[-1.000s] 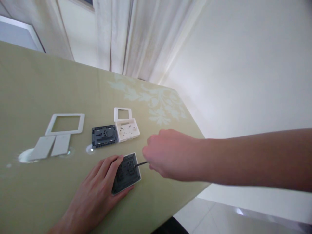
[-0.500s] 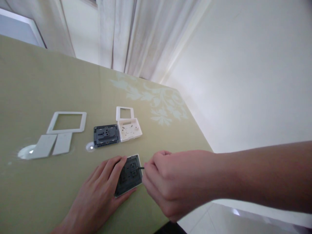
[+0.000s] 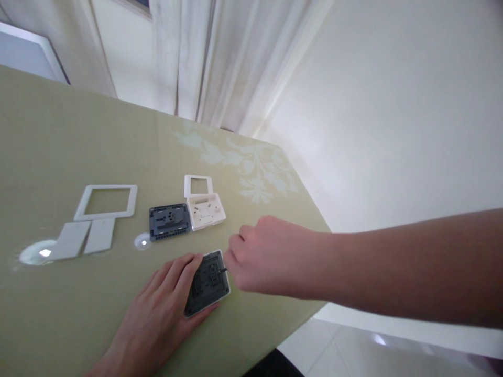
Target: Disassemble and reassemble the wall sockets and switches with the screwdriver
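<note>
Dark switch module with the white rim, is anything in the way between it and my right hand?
Nothing visible blocks it. Only the thin tool shaft in the right hand spans the gap, reaching in over the right edge of the dark switch module. The left hand holds the opposite side.

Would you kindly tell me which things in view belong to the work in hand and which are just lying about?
In the work:
dark panel with pale rim, held by the left hand
slim dark tool, held in the right hand

Lying about, untouched, though possibly related:
larger white frame
two white plates
dark grey module
white open box
smaller white frame
</note>
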`<action>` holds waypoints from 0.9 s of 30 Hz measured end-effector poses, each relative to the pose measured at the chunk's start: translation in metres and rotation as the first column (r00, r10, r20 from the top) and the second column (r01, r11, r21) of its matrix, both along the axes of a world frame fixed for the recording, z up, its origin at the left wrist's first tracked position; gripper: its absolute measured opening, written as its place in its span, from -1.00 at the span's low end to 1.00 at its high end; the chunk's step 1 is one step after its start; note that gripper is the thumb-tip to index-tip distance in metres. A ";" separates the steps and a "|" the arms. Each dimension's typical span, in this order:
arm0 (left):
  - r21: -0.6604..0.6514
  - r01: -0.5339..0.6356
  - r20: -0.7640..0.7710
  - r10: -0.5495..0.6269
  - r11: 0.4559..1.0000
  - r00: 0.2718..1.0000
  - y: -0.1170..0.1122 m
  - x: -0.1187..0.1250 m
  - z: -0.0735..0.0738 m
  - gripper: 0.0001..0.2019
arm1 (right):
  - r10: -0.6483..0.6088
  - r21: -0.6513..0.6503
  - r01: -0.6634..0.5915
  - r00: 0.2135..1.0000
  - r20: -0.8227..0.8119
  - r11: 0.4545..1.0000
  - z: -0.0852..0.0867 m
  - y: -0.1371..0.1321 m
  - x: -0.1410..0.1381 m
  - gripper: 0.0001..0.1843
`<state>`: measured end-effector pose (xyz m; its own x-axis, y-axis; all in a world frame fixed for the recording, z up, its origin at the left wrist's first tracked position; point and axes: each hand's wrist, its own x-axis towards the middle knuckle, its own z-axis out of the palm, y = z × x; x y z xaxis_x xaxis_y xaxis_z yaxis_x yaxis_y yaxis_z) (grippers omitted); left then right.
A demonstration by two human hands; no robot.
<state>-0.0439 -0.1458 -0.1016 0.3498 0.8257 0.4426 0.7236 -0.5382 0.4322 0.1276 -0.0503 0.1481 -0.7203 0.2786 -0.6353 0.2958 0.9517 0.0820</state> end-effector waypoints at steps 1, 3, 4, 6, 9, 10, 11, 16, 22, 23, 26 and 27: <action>-0.001 -0.003 0.005 0.003 1.000 1.000 0.000 0.000 0.000 -0.35 | 0.070 0.014 -0.070 0.998 0.006 0.997 0.002 -0.003 0.000 -0.75; -0.009 -0.011 0.007 0.011 1.000 1.000 -0.001 0.000 -0.001 -0.38 | 0.261 0.013 -0.261 0.965 0.000 0.965 0.006 -0.006 0.000 -0.69; -0.015 -0.013 0.006 0.013 1.000 1.000 -0.001 0.001 -0.001 -0.39 | 0.336 -0.001 -0.336 0.942 -0.007 0.942 0.007 -0.006 0.001 -0.66; -0.030 -0.013 0.008 0.014 0.999 1.000 -0.001 0.001 -0.002 -0.39 | 0.391 -0.032 -0.391 0.920 0.012 0.920 0.007 -0.004 0.002 -0.62; -0.041 -0.008 0.024 0.009 0.999 1.000 0.000 0.000 -0.002 -0.39 | 0.172 -0.060 -0.167 0.982 0.084 0.984 0.001 -0.001 0.006 -0.64; -0.043 -0.003 0.024 0.005 0.999 1.000 0.000 0.000 -0.001 -0.39 | 0.030 -0.049 -0.025 0.995 0.099 0.998 -0.001 0.000 0.006 -0.69; -0.042 0.002 0.023 -0.001 0.999 1.000 0.000 0.000 0.000 -0.38 | -0.123 -0.037 0.128 0.987 0.108 0.991 -0.003 0.002 0.007 -0.75; -0.022 0.009 -0.002 -0.009 1.000 1.000 0.000 -0.001 0.004 -0.40 | -0.476 -0.015 0.484 0.866 0.157 0.875 -0.007 0.011 0.006 -0.83; -0.035 -0.001 -0.006 0.000 0.999 1.000 -0.001 0.001 0.004 -0.39 | 0.146 0.033 -0.149 0.986 0.075 0.988 0.002 0.011 0.004 -0.72; -0.040 -0.001 0.001 0.001 0.999 1.000 -0.002 0.001 0.004 -0.41 | 0.295 0.013 -0.296 0.954 0.057 0.955 0.004 0.011 0.002 -0.66; -0.049 0.000 0.023 0.001 0.999 1.000 -0.002 0.001 0.003 -0.42 | 0.525 -0.093 -0.519 0.849 0.058 0.849 0.008 0.011 -0.002 -0.56; -0.050 0.003 0.027 -0.002 0.999 1.000 -0.001 0.000 0.004 -0.41 | 0.512 -0.119 -0.502 0.856 0.071 0.857 0.008 0.011 -0.003 -0.56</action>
